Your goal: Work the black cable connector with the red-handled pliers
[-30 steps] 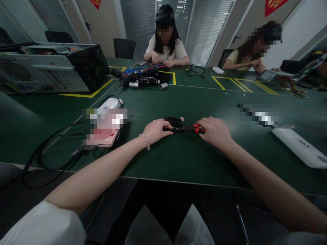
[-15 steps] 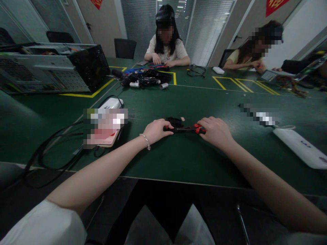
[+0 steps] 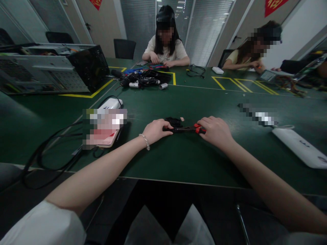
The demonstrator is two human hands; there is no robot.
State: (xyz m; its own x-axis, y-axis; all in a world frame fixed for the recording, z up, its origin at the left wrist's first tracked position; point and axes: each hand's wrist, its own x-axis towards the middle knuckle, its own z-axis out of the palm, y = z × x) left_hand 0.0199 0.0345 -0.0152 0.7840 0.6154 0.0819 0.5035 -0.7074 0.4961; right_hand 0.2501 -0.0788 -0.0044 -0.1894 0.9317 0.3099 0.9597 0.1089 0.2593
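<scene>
My left hand (image 3: 155, 132), with a bracelet at the wrist, pinches a small dark piece (image 3: 168, 128) between thumb and fingers. My right hand (image 3: 216, 132) is closed around the red and black handles of pliers (image 3: 197, 128). The metal jaws point left and reach the dark piece at my left fingertips; whether they bite on it cannot be made out. Just behind the jaws lies a small heap of black parts (image 3: 174, 121) on the green table (image 3: 178, 160). A tiny pinkish bit (image 3: 182, 119) rests beside that heap.
To the left are a blurred phone (image 3: 104, 136), a white power bank (image 3: 109, 104) and looped black cable (image 3: 38, 153). Another white power bank (image 3: 301, 146) lies right. Farther back sit a computer case (image 3: 58, 71), a drill with cables (image 3: 138, 79), and two people across the table.
</scene>
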